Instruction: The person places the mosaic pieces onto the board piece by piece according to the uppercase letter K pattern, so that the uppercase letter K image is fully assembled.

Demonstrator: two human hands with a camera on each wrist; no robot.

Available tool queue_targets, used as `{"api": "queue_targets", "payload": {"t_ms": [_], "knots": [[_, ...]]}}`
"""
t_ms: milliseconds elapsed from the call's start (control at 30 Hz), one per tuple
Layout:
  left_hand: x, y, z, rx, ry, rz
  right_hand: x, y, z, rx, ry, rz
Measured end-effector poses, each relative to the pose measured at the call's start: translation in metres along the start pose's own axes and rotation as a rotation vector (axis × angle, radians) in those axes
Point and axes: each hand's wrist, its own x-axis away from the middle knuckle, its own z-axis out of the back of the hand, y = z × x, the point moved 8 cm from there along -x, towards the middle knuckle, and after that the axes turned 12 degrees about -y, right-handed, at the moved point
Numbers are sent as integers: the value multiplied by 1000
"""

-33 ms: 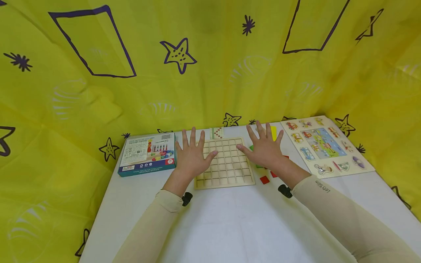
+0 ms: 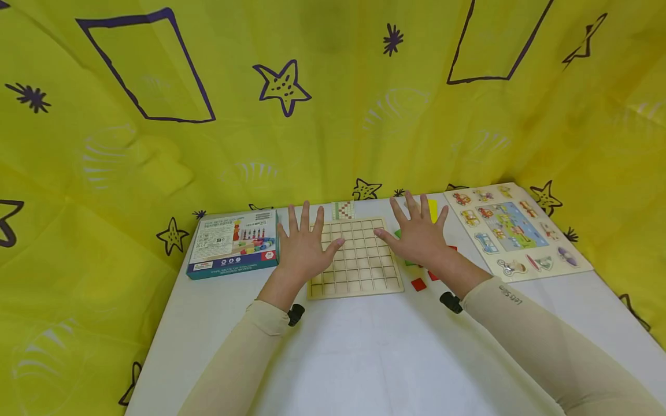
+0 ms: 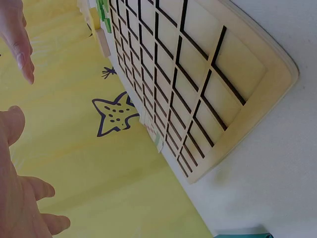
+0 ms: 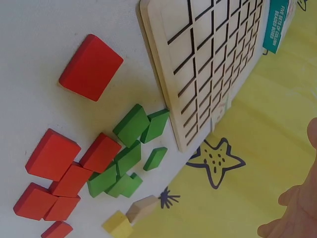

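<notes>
A wooden grid board (image 2: 359, 263) with square cells lies in the middle of the white table. Over its left side hovers my left hand (image 2: 303, 248), fingers spread, palm down, holding nothing. My right hand (image 2: 420, 234) is likewise spread above the board's right edge, its thumb overlapping the grid in the head view. Beneath and beside the right hand are loose square tiles. The right wrist view shows several red tiles (image 4: 91, 68), several green tiles (image 4: 132, 125), a yellow block (image 4: 118, 224) and a plain wooden block (image 4: 142, 208).
To the left sits a boxed bead toy (image 2: 234, 244). At the right lies a wooden picture puzzle (image 2: 520, 231) with vehicle and toy pieces. A small pattern card (image 2: 343, 210) is behind the board. A yellow curtain (image 2: 333, 115) with drawn stars closes off the back and sides.
</notes>
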Motion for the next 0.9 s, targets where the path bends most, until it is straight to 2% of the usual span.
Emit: {"api": "queue_targets", "payload": {"t_ms": [200,333,433,533,700,900], "knots": [[1,0,-3,11,-26,-3,2,1,-1,-4,-4,-1],[7,-4,-20,90,-145,-22,4,2,-2,-19,-5,13],[17,-10,-40,179,-259,-30,6,3,-4,-19,-7,29],[27,-18,-61,222,-334,-29,7,4,-7,-19,-20,43],[38,-25,-83,240,-382,-31,7,8,-15,-10,-47,62],[43,-22,-90,237,-415,-37,5,15,-31,-9,-72,51]]}}
